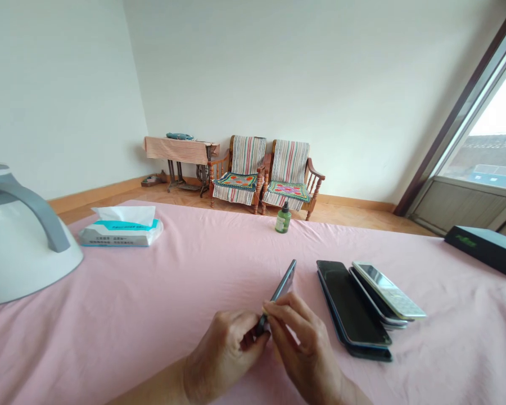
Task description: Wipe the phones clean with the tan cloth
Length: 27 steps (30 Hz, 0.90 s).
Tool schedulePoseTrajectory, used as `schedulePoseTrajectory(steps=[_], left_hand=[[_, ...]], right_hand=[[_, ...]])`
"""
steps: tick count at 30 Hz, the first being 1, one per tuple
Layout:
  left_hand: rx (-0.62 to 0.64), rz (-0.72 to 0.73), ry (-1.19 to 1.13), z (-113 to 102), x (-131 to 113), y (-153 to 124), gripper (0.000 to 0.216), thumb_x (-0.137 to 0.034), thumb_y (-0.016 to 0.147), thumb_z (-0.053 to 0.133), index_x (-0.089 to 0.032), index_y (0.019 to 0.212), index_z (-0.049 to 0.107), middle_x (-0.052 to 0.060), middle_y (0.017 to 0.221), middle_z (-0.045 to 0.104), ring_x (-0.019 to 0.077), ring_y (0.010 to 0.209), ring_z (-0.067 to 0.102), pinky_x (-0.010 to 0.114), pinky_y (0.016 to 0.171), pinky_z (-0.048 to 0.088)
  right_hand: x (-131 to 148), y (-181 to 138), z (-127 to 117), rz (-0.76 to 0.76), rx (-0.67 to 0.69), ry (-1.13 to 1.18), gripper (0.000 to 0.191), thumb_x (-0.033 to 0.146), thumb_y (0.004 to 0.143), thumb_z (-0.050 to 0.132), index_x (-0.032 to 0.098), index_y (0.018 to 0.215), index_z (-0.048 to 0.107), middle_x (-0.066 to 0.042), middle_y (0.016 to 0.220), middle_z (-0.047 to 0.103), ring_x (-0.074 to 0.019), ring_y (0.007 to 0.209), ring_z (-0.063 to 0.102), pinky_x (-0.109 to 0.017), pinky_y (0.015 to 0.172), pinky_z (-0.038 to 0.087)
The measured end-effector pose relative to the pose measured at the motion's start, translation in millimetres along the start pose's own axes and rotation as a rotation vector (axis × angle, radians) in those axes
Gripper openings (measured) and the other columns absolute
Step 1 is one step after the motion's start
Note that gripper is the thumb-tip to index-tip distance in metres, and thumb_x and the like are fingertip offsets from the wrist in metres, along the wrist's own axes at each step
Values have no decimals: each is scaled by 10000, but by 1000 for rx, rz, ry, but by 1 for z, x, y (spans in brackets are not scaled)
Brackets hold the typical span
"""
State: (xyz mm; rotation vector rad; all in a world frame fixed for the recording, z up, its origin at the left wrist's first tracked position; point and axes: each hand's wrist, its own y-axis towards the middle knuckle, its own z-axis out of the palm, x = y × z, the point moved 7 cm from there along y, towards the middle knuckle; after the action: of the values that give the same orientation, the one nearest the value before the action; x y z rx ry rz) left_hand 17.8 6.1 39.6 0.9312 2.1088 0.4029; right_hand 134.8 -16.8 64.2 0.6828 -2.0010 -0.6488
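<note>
A slim smartphone [285, 281] is held up on its edge in front of me, its far end pointing away and slightly right. My left hand [227, 351] is closed, thumb and curled fingers gripping the phone's near end. From the other side, the bent fingers of my right hand [301, 340] pinch the phone's edge close to my left fingertips. Whether something small is between those fingertips is hidden. To the right lie stacked phones: a black smartphone [349, 301] on top of another, and beside it a keypad phone [390, 289] resting on other phones.
A pink cloth [185, 281] covers the table. On the left stand a white kettle [21, 242] and a tissue pack [120, 232]. A green pump bottle [283, 219] is near the far edge, a black box [484, 250] at right. Two wooden chairs [287, 169] stand beyond.
</note>
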Motion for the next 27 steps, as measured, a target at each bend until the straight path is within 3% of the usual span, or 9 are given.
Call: schedulePoseTrajectory(steps=[3, 10, 16, 20, 24, 27], left_hand=[[-13, 7, -16, -2, -1, 0, 202, -76, 792, 534, -190, 646, 452, -42, 569, 513, 97, 501, 490, 200, 495, 332], [16, 34, 119, 0, -4, 1, 191, -87, 796, 486, -194, 643, 448, -38, 570, 500, 105, 505, 493, 216, 506, 321], [236, 100, 167, -12, 1, 12, 149, -77, 782, 479, -194, 693, 459, -39, 619, 520, 110, 532, 494, 221, 530, 329], [302, 70, 170, -24, 7, 19, 143, -90, 798, 487, -189, 696, 485, -38, 636, 521, 114, 553, 502, 213, 545, 356], [317, 36, 89, -26, 7, 19, 124, -91, 827, 479, -180, 838, 564, -18, 716, 594, 121, 595, 549, 209, 592, 412], [303, 60, 42, -24, 3, 19, 158, -100, 852, 471, -178, 931, 583, 1, 773, 625, 131, 635, 577, 211, 619, 434]], right_hand=[[7, 0, 6, -34, 34, 6, 226, 107, 910, 454, 185, 1023, 633, -58, 855, 569, -137, 734, 595, -236, 639, 509], [-21, 4, -20, 104, -148, -108, 232, 129, 908, 463, 195, 1011, 659, -50, 819, 589, -147, 722, 602, -247, 644, 505], [-14, 2, -13, 84, -110, -121, 262, 139, 919, 452, 208, 1062, 660, -51, 842, 609, -134, 722, 625, -224, 650, 514], [-32, 4, -34, 154, -228, -267, 220, 202, 918, 476, 193, 1013, 674, -51, 811, 624, -145, 684, 625, -239, 613, 519], [-48, 4, -48, 190, -287, -345, 207, 228, 911, 494, 187, 991, 681, -54, 813, 622, -159, 701, 628, -258, 619, 520], [-41, 3, -34, 148, -228, -273, 234, 186, 922, 460, 179, 1021, 672, -57, 821, 611, -153, 712, 629, -252, 639, 519]])
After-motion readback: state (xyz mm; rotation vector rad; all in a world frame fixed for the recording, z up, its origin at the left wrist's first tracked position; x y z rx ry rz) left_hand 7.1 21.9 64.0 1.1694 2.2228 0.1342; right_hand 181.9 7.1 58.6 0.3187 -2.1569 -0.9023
